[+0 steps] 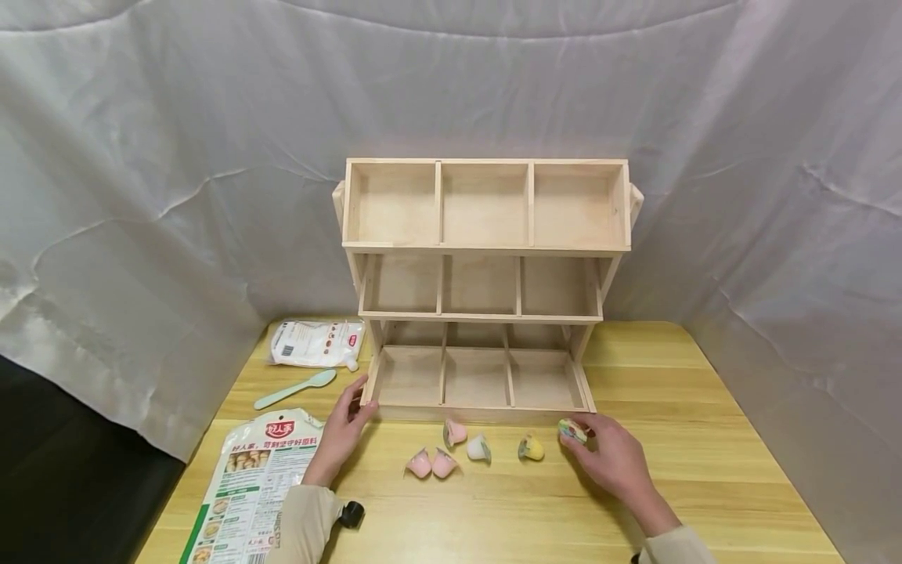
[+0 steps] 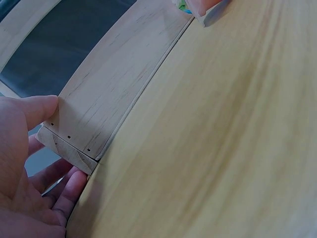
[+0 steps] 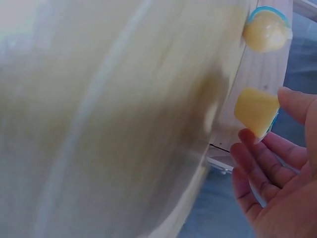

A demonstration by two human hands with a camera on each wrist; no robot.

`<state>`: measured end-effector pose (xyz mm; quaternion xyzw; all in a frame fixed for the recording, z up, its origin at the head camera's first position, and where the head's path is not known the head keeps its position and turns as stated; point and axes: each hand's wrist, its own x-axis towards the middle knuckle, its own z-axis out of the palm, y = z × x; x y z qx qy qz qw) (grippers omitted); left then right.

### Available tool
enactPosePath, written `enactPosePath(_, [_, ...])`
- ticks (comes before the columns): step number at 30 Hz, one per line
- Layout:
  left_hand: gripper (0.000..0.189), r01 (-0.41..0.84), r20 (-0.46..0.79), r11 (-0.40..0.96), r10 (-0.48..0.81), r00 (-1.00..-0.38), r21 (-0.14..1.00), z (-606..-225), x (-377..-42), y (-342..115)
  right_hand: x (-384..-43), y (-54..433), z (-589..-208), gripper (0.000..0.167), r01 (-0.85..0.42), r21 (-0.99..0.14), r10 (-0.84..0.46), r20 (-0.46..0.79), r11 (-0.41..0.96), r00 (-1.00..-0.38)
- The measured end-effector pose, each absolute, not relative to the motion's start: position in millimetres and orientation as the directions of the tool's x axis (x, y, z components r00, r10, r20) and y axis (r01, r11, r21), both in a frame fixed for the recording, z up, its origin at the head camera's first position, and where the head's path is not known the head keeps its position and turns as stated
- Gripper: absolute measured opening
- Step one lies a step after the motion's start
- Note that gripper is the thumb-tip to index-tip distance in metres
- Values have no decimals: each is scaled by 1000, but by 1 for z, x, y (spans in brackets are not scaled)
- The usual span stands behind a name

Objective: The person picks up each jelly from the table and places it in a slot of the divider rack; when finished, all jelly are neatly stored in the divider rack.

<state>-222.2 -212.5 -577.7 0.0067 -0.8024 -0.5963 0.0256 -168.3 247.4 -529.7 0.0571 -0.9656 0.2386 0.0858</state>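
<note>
A three-tier wooden storage rack (image 1: pixel 486 319) stands at the middle of the table, its compartments facing up and forward. My left hand (image 1: pixel 343 435) grips the front left corner of the bottom tray (image 2: pixel 111 82), thumb at the upper edge and fingers around the side. Near the tray's front right corner, my right hand (image 1: pixel 613 458) pinches a yellow jelly cup (image 3: pixel 255 111) by its colourful lid edge. Another yellow jelly cup (image 1: pixel 532 447) lies to its left on the table. Farther left lie a white jelly cup (image 1: pixel 479 448) and three pink ones, including one (image 1: pixel 455 432) close to the tray.
A green-and-white printed food bag (image 1: pixel 239 486) lies at the front left, partly under the left sleeve. Behind it are a pale green spoon (image 1: pixel 296 389) and a white spouted pouch (image 1: pixel 317 343). Grey cloth (image 1: pixel 486 86) hangs around the table.
</note>
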Motion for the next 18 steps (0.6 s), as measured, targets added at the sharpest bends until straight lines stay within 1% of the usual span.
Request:
enactPosePath(4, [61,22,35,295,-40,-999,955,-578,-222,-213,-168,246,-525,43,-162,-439,-74,212,884,-975])
enactPosePath(10, [61,18,29,282,-34,-999,959,-578,-221,-213,-170,238,-516,43,-212,-430,-97,275,877,-957])
enactPosePath(18, [62,13,27,305,-42,-999,952,-578,-222,-212,-183,217,-504,44,-292,-440,-149,332,849,-932])
